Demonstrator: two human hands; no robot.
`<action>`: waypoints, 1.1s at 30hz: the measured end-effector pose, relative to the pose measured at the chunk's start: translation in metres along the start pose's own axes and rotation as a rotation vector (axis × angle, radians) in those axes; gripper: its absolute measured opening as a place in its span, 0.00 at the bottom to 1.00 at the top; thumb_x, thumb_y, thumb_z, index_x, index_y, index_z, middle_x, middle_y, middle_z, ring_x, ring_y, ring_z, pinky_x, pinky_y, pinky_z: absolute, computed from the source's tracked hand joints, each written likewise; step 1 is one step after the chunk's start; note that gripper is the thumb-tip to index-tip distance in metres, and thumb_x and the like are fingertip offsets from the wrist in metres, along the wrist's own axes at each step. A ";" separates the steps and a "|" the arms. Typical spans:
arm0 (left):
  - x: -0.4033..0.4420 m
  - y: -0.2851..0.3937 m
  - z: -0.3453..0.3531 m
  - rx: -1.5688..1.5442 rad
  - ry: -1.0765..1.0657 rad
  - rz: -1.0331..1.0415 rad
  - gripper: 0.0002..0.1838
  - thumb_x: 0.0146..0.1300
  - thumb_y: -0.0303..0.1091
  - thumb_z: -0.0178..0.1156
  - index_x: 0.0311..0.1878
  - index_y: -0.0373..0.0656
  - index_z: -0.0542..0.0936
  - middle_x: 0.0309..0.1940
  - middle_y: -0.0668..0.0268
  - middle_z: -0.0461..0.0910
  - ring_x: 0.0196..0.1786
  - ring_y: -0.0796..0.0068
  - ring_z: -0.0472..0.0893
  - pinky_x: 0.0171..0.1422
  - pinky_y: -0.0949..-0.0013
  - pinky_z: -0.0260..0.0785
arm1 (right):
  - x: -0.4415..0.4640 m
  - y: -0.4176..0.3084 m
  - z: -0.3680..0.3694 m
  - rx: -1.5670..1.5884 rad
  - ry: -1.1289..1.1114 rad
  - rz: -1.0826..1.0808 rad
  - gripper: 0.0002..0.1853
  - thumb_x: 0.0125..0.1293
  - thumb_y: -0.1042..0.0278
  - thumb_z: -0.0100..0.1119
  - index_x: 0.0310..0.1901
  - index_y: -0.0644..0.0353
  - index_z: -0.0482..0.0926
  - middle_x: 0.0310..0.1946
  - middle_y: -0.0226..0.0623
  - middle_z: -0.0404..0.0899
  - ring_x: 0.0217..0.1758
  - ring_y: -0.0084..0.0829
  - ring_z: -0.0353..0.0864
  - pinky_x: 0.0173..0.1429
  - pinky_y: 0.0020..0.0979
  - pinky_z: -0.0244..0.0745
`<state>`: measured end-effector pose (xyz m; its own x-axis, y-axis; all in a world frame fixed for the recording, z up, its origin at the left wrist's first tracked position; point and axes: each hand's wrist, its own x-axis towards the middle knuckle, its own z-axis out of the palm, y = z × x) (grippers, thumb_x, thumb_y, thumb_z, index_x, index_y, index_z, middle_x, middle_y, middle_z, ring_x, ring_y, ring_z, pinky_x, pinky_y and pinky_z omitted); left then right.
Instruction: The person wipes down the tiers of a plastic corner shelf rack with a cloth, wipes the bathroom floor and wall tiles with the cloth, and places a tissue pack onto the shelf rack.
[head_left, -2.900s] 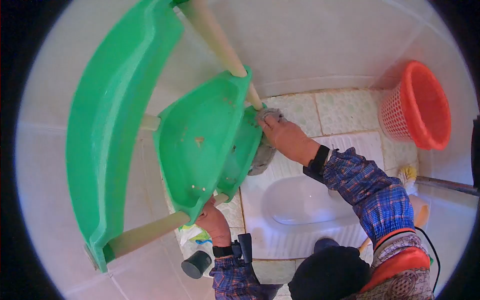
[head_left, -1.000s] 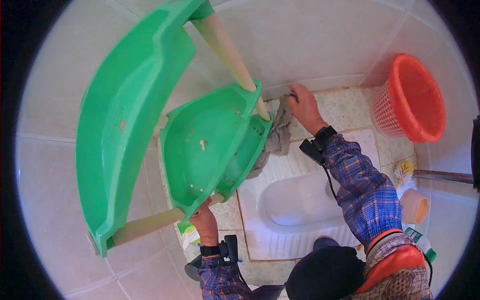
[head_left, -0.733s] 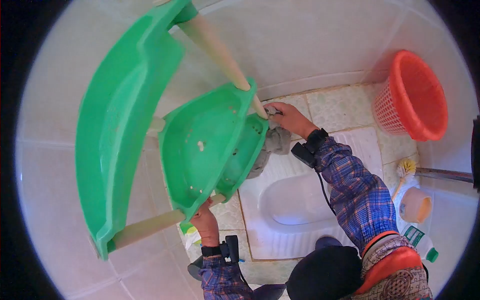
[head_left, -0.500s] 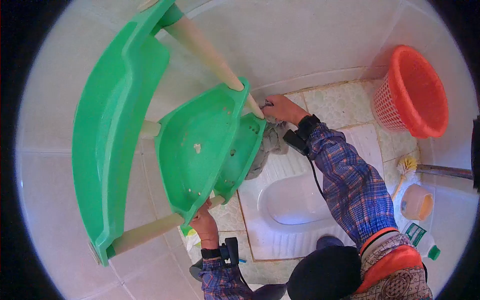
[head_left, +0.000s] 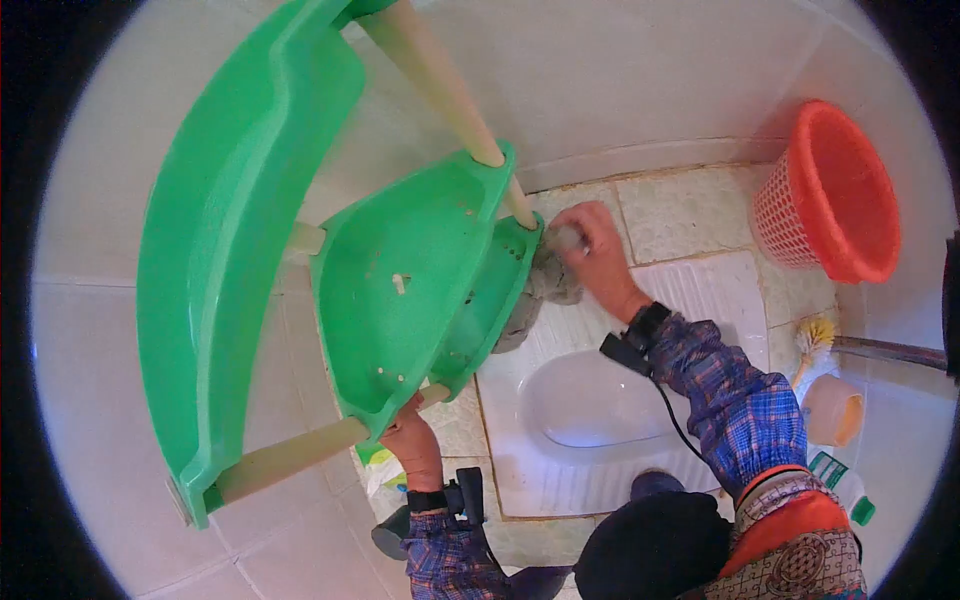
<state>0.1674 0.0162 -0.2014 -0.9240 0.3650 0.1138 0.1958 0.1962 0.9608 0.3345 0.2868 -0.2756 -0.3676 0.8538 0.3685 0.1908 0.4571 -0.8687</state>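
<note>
A green tiered corner shelf (head_left: 400,290) with cream posts leans at the left, small pale bits and dark specks lying on its tiers. My left hand (head_left: 412,437) is closed round the lower post at the middle tier's front corner; its fingers are partly hidden by the shelf. Beside the lowest tier's upper corner, my right hand (head_left: 598,258) grips a grey cloth (head_left: 558,282), which hangs down along the tier's outer edge. The fingers of my right hand are bent over the cloth's top end, slightly blurred.
A white squat toilet (head_left: 720,290) lies below my right arm. At the right are a red basket (head_left: 855,200), a yellow-bristled brush (head_left: 815,338), a pinkish tub (head_left: 832,410) and a green-capped bottle (head_left: 845,485). A dark cup (head_left: 390,535) lies near my left wrist. Tiled walls surround the shelf.
My right hand has moved slightly right and down from the shelf post, still with the cloth. The shelf has shifted a little in view; my left hand keeps its place on it.
</note>
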 end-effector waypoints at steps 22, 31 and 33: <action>0.005 0.006 -0.001 -0.041 -0.053 0.045 0.07 0.62 0.24 0.55 0.27 0.41 0.72 0.24 0.66 0.75 0.31 0.70 0.77 0.45 0.61 0.74 | -0.044 -0.072 0.057 -0.102 -0.450 -0.453 0.09 0.56 0.67 0.60 0.37 0.59 0.82 0.39 0.42 0.76 0.48 0.43 0.77 0.53 0.41 0.76; 0.004 -0.006 -0.007 0.020 -0.007 0.022 0.05 0.64 0.25 0.56 0.32 0.37 0.78 0.29 0.62 0.82 0.33 0.71 0.79 0.42 0.66 0.74 | -0.101 -0.090 0.119 -0.046 -0.608 -0.520 0.06 0.55 0.66 0.58 0.32 0.53 0.82 0.37 0.31 0.75 0.50 0.36 0.74 0.54 0.37 0.71; 0.004 -0.008 -0.003 0.017 0.010 0.018 0.05 0.64 0.25 0.55 0.32 0.37 0.78 0.28 0.62 0.81 0.32 0.71 0.79 0.43 0.65 0.74 | -0.097 -0.088 0.110 -0.119 -0.610 -0.655 0.05 0.54 0.65 0.58 0.30 0.52 0.82 0.36 0.29 0.74 0.50 0.34 0.74 0.55 0.36 0.70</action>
<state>0.1610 0.0132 -0.2078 -0.9235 0.3593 0.1340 0.2182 0.2050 0.9541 0.2533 0.1366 -0.2717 -0.8483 0.1481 0.5083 -0.1463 0.8571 -0.4939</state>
